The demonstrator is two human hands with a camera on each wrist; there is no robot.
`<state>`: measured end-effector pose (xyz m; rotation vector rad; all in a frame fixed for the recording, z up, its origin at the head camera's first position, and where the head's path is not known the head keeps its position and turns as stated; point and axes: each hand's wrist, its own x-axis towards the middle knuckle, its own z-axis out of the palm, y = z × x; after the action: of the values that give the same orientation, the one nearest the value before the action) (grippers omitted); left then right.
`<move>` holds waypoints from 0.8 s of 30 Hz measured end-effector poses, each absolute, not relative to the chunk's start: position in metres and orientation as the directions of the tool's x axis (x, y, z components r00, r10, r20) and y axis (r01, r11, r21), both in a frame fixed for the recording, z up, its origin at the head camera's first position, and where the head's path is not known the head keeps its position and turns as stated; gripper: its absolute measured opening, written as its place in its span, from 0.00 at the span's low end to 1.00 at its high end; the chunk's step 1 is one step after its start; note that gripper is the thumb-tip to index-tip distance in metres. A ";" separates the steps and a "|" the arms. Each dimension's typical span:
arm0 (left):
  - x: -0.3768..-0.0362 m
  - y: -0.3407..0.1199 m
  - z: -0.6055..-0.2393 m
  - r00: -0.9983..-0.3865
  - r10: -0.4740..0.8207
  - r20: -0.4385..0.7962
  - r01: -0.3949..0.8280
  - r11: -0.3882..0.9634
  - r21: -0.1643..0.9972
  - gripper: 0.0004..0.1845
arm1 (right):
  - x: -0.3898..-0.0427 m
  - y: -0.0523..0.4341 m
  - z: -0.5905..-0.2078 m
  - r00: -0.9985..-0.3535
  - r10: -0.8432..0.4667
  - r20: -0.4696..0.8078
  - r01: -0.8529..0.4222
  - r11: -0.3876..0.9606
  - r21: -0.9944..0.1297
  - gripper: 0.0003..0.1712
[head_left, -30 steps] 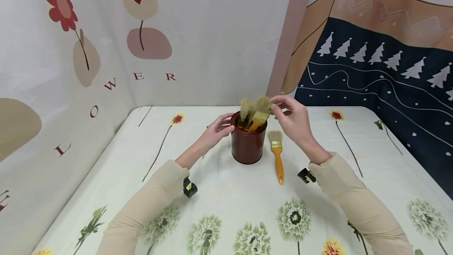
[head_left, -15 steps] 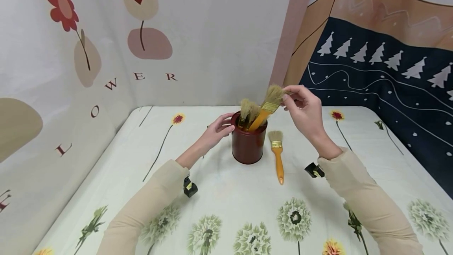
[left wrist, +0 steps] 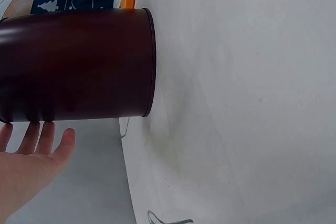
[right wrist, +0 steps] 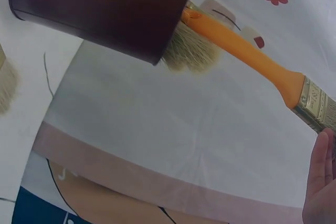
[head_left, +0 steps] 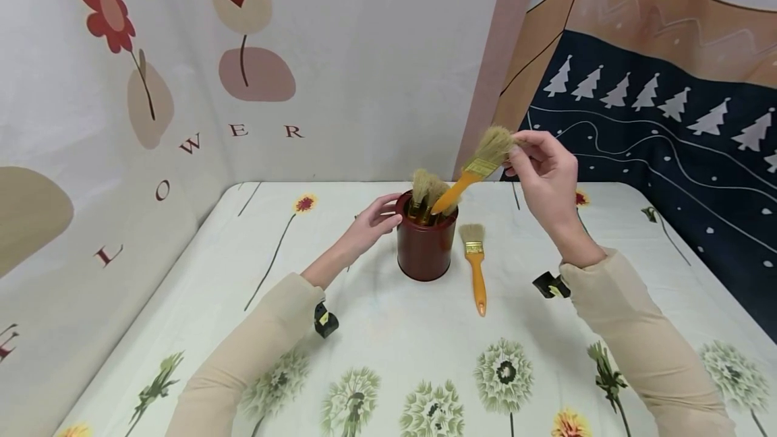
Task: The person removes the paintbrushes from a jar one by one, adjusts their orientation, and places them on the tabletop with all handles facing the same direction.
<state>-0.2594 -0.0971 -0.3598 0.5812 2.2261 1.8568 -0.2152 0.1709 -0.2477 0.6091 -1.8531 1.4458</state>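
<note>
My right hand [head_left: 549, 177] pinches a paintbrush [head_left: 464, 182] by its pale bristles. The orange handle slants down to the left, its end over the mouth of a dark red can [head_left: 425, 251]. In the right wrist view the handle [right wrist: 247, 51] runs from beside the can's rim to the gold ferrule [right wrist: 315, 100]. Straight fingers of my left hand [head_left: 368, 224] rest against the can's left side near the rim; the left wrist view shows the fingertips [left wrist: 48, 127] at its wall. Other brushes [head_left: 425, 187] stand in the can, bristles up, their handles hidden inside.
Another orange-handled paintbrush [head_left: 475, 268] lies on the table to the right of the can, bristles pointing away. A white cloth [head_left: 388, 342] printed with flowers covers the table. Printed curtains [head_left: 376, 73] hang behind and along the sides.
My right hand has moved up and to the right, drawing the paintbrush out of the can until its handle end shows at the rim. The left hand and the can have stayed put.
</note>
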 end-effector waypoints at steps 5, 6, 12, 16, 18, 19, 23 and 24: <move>-0.259 -0.098 -0.360 -0.906 0.411 0.103 0.174 0.139 0.975 0.27 | -0.220 0.179 -0.249 -0.603 0.078 0.794 -0.761 0.242 -0.601 0.08; -0.259 -0.098 -0.360 -0.906 0.411 0.102 0.173 0.139 0.975 0.27 | -0.220 0.180 -0.248 -0.591 0.081 0.802 -0.769 0.243 -0.591 0.08; -0.259 -0.097 -0.359 -0.905 0.411 0.108 0.176 0.131 0.976 0.26 | -0.219 0.187 -0.247 -0.559 0.115 0.821 -0.785 0.245 -0.568 0.07; -0.258 -0.097 -0.359 -0.904 0.414 0.108 0.175 0.129 0.976 0.26 | -0.219 0.192 -0.245 -0.535 0.135 0.834 -0.799 0.239 -0.551 0.07; -0.258 -0.097 -0.359 -0.905 0.414 0.103 0.172 0.132 0.976 0.26 | -0.218 0.194 -0.244 -0.532 0.155 0.832 -0.803 0.221 -0.554 0.07; -0.259 -0.097 -0.359 -0.905 0.414 0.101 0.170 0.133 0.976 0.26 | -0.218 0.196 -0.243 -0.535 0.169 0.828 -0.802 0.207 -0.560 0.07; -0.258 -0.097 -0.356 -0.903 0.420 0.091 0.158 0.128 0.979 0.27 | -0.216 0.201 -0.241 -0.552 0.234 0.800 -0.795 0.140 -0.590 0.07; -0.256 -0.097 -0.354 -0.902 0.423 0.091 0.159 0.128 0.979 0.27 | -0.215 0.202 -0.241 -0.553 0.243 0.797 -0.794 0.135 -0.593 0.07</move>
<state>-0.2559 -0.0969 -0.3538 0.5762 2.1919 1.8598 -0.2154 0.2020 -0.2408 0.5520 -1.5717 1.5547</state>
